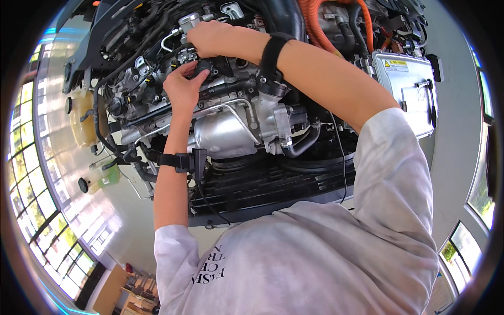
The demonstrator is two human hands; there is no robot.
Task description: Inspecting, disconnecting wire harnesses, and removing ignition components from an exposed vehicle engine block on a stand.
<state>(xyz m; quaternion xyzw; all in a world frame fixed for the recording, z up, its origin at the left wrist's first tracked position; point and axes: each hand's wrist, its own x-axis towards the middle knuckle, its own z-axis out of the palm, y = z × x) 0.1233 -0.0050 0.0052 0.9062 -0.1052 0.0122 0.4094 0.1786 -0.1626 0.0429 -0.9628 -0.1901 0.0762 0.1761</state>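
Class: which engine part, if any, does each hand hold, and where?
Left hand pinches a small black connector at its end. Right hand rests on the engine; its grip cannot be told.

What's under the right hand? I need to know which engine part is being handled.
The right hand lies over black and metal fittings on the engine top; a silver cap shows beside it. The part beneath its palm is covered.

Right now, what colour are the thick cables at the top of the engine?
Orange cables, clearest in the head view.
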